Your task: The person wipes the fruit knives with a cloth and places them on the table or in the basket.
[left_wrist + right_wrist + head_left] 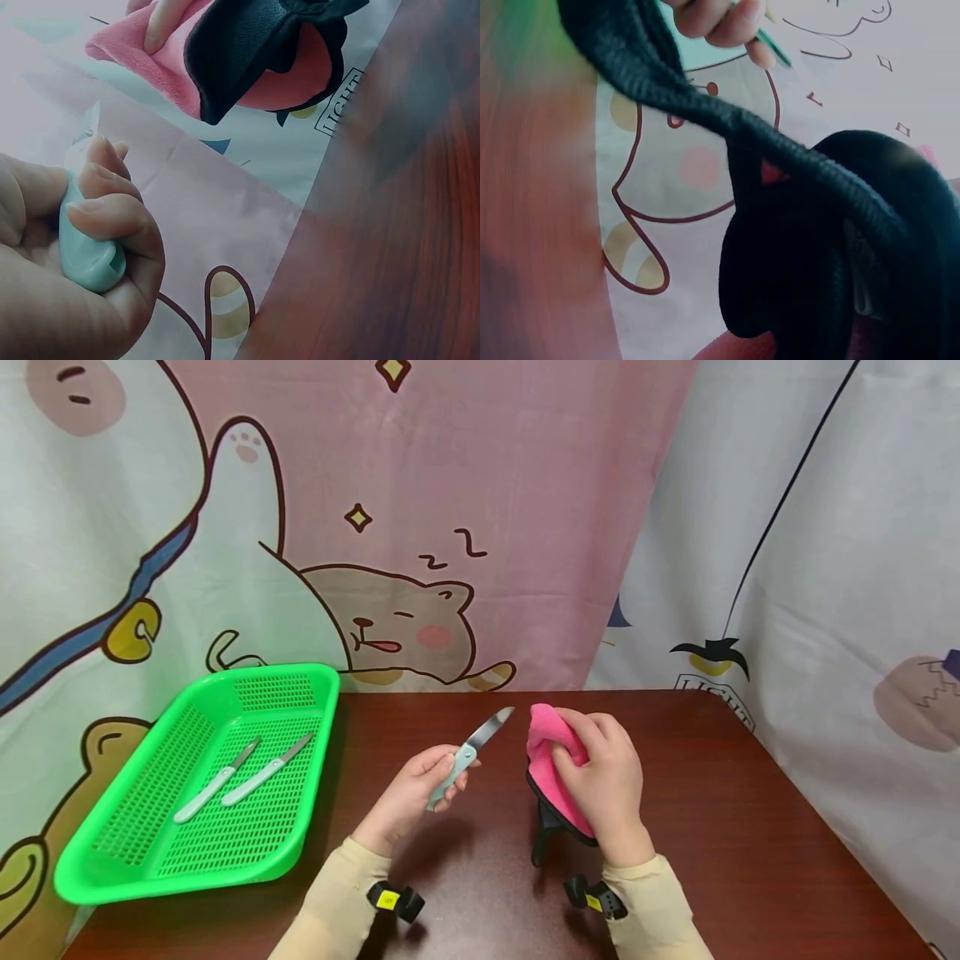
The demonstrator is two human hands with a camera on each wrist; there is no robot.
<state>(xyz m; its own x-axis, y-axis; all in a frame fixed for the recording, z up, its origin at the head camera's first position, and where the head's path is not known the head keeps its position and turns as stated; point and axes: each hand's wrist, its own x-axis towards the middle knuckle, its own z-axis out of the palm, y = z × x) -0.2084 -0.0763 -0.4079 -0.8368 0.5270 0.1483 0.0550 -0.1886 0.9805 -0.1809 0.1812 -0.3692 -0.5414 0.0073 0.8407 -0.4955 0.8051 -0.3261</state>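
My left hand [408,789] grips the pale green handle of an unfolded knife [454,768]. Its blade points up and to the right, toward a pink plush cloth [551,747] with a black edge. The right hand [609,777] pinches that cloth, and a gap separates it from the blade tip. Seen from the left wrist, the cloth has a black backing [240,56] and a strap. In the right wrist view, the black strap [780,146] crosses in front and hides most of the cloth; the right hand does not show there.
At the left of the brown table [720,827] stands a green plastic basket [183,881]. Inside it lie two knives with pale handles, one knife [202,797] left of the other knife [258,781]. A cartoon-printed curtain [480,460] hangs behind the table.
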